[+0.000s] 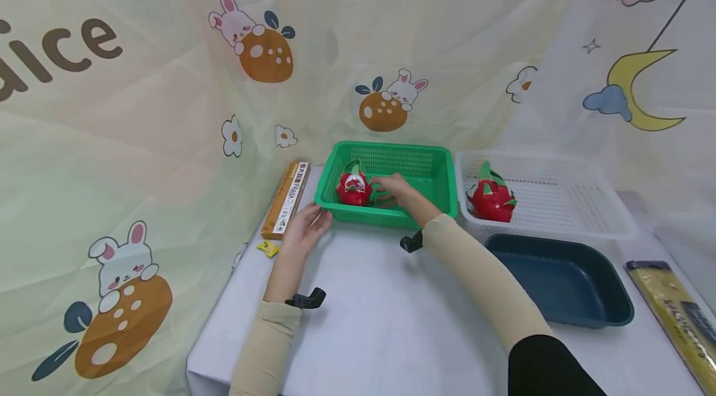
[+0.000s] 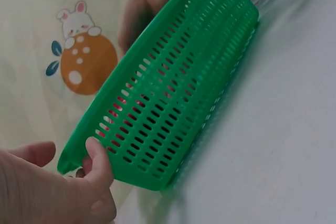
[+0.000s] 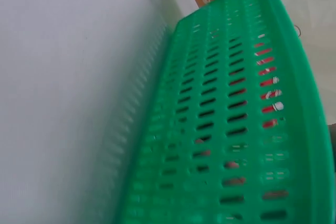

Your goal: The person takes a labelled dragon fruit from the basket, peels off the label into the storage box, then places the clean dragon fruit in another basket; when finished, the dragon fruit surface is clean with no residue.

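Note:
The green basket (image 1: pixel 391 217) stands at the back of the table, and a red dragon fruit (image 1: pixel 355 189) with green tips and a whitish patch sits in its left part. My right hand (image 1: pixel 398 189) reaches over the front rim, fingers spread and bent beside the fruit's right side. My left hand (image 1: pixel 304 228) is at the basket's front left corner. Up close in the left wrist view, one fingertip (image 2: pixel 94 148) touches the outer wall, while another finger stands off the rim. Through the slots, bits of red fruit (image 3: pixel 270 82) show in the right wrist view.
Right of the basket, a white basket (image 1: pixel 565 228) holds another dragon fruit (image 1: pixel 492 200). A dark blue tray (image 1: pixel 559 284) stands before it, and a gold spaghetti packet (image 1: pixel 671 315) lies at far right. Left are a pasta box (image 1: pixel 285 200) and a small yellow packet (image 1: pixel 268 248).

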### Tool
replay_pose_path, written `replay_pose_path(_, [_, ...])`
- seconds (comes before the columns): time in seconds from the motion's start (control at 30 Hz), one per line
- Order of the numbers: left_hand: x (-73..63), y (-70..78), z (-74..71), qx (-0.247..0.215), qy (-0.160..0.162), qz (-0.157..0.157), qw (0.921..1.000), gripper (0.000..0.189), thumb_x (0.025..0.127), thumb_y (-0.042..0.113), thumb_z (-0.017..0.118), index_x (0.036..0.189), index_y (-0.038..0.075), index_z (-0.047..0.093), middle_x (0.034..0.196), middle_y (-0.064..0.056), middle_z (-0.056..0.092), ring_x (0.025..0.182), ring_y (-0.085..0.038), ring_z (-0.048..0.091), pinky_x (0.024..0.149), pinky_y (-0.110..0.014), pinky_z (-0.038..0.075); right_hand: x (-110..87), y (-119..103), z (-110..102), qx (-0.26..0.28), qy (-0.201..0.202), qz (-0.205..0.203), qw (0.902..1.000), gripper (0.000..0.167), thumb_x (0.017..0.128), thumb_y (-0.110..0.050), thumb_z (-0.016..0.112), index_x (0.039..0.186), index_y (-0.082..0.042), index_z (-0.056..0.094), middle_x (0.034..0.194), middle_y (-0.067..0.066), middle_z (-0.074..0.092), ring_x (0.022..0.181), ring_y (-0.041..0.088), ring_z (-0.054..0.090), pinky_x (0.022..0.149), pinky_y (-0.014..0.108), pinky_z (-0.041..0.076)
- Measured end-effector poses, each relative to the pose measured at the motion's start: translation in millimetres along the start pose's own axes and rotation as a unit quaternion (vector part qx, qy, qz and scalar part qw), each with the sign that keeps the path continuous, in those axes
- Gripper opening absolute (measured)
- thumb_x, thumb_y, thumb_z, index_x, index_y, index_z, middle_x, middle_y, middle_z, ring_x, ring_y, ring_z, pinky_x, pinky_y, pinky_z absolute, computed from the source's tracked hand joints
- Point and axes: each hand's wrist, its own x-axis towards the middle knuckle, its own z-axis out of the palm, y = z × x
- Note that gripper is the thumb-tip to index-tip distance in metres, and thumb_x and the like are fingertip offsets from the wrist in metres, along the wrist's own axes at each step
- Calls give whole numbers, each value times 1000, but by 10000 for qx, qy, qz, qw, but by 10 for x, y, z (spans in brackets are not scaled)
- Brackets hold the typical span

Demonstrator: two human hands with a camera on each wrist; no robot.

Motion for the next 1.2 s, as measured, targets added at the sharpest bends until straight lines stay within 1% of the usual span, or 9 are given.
replay_pose_path(0.07, [22,5,-16,75,-119,10,9999,58,102,-1,61,156,4,41,141,-14,46,131,-27,49,116,-40,46,37,8,44,79,46,31,10000,66,103,-32,66,153,2,41,153,24,49,132,47,56,100,53,58])
replay_pose_path(0.2, [64,-8,-31,146,-211,36,9997,60,102,-3,60,159,5,40,146,-12,45,134,-26,48,113,-38,49,73,15,107,226,77,67,9997,65,104,-30,65,154,3,39,153,22,49,134,47,55,99,52,59])
replay_pose_path(0.3, [82,-12,-32,113,-191,98,9997,61,101,-6,59,159,5,40,146,-13,45,134,-25,48,109,-37,53,79,-3,143,529,12,88,9986,61,105,-23,63,154,4,38,156,23,46,137,46,52,99,51,59])
replay_pose_path(0.37, [90,-10,-29,100,-179,129,9997,61,101,-7,59,159,4,40,147,-13,44,134,-25,48,107,-36,54,80,-15,161,737,-39,64,9973,55,107,-18,61,153,5,42,159,23,42,140,46,49,99,52,58])
replay_pose_path(0.43, [97,-7,-30,129,-133,147,9997,61,101,-6,60,158,5,41,147,-14,45,134,-25,49,105,-36,56,89,-25,172,889,-74,39,9960,52,107,-12,59,153,7,42,161,24,38,140,47,49,100,52,58])
replay_pose_path(0.6, [112,-10,-41,190,-57,177,9996,62,101,-6,61,158,6,41,148,-14,45,135,-25,49,103,-36,57,114,-20,176,805,-62,-17,9967,49,106,-5,57,150,12,42,161,28,36,132,51,54,97,52,59])
replay_pose_path(0.77, [120,-9,-42,262,-80,206,9994,62,101,-7,60,159,6,41,152,-13,44,136,-26,50,102,-36,58,142,-17,162,805,-56,-12,9967,41,105,-3,57,143,12,51,154,29,42,125,50,60,96,51,60])
replay_pose_path(0.97, [121,-12,-27,344,-64,258,9991,61,100,-7,61,157,5,44,152,-14,45,135,-27,52,101,-37,58,132,-18,134,797,-25,-94,9968,41,106,-4,54,144,11,50,151,27,46,125,51,59,93,53,61])
replay_pose_path(1.2, [122,-11,-36,405,-23,285,9988,61,99,-9,61,157,5,44,152,-14,45,135,-27,52,101,-37,58,59,-45,97,872,23,-117,9961,39,107,-4,51,144,10,53,153,25,47,127,53,58,92,55,61])
